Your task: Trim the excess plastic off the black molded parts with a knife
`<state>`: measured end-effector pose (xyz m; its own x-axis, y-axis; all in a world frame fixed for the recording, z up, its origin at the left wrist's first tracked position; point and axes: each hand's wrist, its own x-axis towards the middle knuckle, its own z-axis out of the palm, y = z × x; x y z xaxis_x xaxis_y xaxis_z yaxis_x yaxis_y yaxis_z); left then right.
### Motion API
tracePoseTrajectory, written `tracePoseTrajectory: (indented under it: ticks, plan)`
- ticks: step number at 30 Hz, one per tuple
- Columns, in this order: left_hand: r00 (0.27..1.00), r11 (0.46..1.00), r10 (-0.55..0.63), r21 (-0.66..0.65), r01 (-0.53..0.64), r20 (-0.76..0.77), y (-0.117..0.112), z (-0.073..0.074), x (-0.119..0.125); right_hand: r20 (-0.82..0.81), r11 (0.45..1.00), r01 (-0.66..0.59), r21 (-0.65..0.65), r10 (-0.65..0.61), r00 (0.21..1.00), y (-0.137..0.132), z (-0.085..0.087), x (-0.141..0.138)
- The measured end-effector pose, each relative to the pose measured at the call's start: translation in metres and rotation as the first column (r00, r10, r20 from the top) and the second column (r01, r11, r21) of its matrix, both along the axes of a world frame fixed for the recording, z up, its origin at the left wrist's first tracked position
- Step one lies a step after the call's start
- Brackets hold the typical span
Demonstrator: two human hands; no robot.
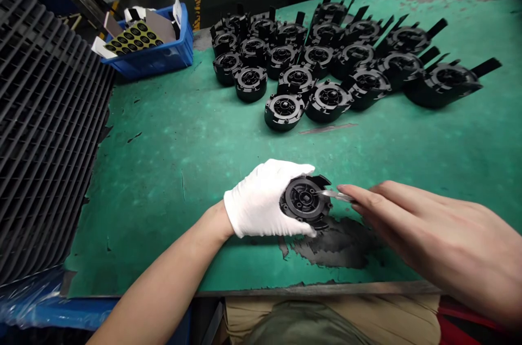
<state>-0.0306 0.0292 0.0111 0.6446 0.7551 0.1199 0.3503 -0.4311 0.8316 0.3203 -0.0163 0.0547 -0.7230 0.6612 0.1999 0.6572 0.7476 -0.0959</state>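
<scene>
- The left hand (263, 201), in a white glove (244, 209), grips a round black part (305, 199) by its side; the palm and fingers cover that side, and its underside is hidden.
- This part is near the middle of the near edge of the green tabletop (175, 133), beside a dark worn patch (338, 244).
- The bare right hand (444, 236) pinches a thin metal tool (331, 193); its rear end is hidden by the hand, and whether the tip touches the part is hard to tell.
- The right wrist is cut off at the frame.
- A blue bin (153, 60) sits at the tabletop's far left corner, holding a sheet of black-and-yellow round stickers (134, 39) and pale card pieces; what lies deeper is hidden.
- Many similar black parts (319, 57) crowd toward the far edge, the rear ones partly covered by those in front.
- Along the left edge, a grey slatted rack (41, 117) is cut off.
- By the near left corner, clear plastic (36, 296) covers something blue, too cut off to identify.
</scene>
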Motion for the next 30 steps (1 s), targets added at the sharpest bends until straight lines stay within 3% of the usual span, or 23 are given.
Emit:
tracePoseTrajectory:
  ticks: [3,6,12,19,25,30]
  plan:
    - [1.000,1.000,-0.005,-0.020,0.005,0.008,0.002,0.004,0.001,-0.024,1.000,0.031,-0.004,-0.031,0.999,0.002,0.006,-0.008]
    - [0.999,0.999,-0.021,-0.029,0.022,0.024,0.003,0.006,0.002,-0.045,1.000,-0.015,-0.013,0.015,0.999,0.007,0.009,-0.018]
    - [0.998,0.999,0.030,0.013,-0.031,0.046,-0.002,-0.003,0.000,-0.040,0.998,-0.062,-0.033,0.061,0.997,0.019,0.011,-0.022]
    - [1.000,1.000,0.000,0.025,-0.001,0.026,-0.001,-0.005,-0.002,-0.049,0.995,-0.074,0.065,0.077,0.996,0.016,0.005,-0.013]
    - [1.000,1.000,-0.010,0.028,0.010,-0.019,0.001,0.003,0.000,0.003,0.994,-0.095,0.050,0.095,0.995,0.008,0.002,-0.010]
    - [1.000,0.999,0.012,0.036,-0.012,0.005,-0.001,-0.003,-0.001,0.001,0.998,-0.057,0.017,0.057,0.998,0.002,-0.005,-0.007]
